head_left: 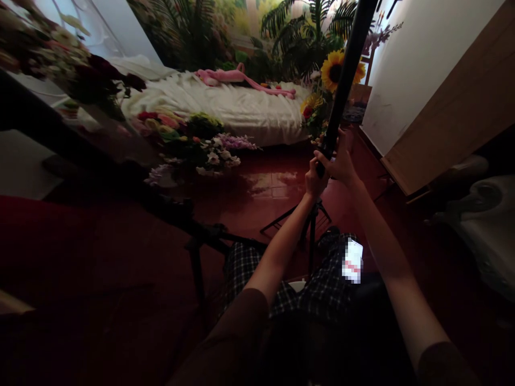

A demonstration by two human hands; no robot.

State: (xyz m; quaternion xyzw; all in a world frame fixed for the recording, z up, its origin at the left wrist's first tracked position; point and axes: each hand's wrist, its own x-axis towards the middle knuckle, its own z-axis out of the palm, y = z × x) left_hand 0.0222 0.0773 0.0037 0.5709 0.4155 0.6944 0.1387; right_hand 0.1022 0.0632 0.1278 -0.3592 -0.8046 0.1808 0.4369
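- Dark red, glossy tiled floor (269,185) under everything, with a patch of light reflected near the middle
- Long surface draped in rumpled cream-white cloth (249,115) across the back, palm fronds (317,27) behind it
- Thick, dark diagonal bar (100,161) running from the upper left down to near the person's legs, blurred and in shadow
- Long, straight black pole (346,75), tilted, its top leaning right and out of view; both hands are at its lower part, above the floor and in front of the white cloth
- Tan flat wooden panel (450,102) leaning at the right, beside a white wall
- Black and white checked trousers (245,262) on the person's legs, below the hands
- Thin-legged black tripod (313,228) standing on the floor under the hands
- Mixed pink, white, yellow and purple flowers (201,145) before the cloth
- Limp, long-limbed pink plush toy (229,76) lying on the cloth
- Left hand (316,177), fingers closed around the pole
- Right hand (341,161), touching the pole just beside the left, thumb towards it; cannot tell how tightly its fingers close
- Large yellow sunflower (332,71) just beside the pole
- Bright, pixelated white phone-like rectangle (353,261) on the right thigh
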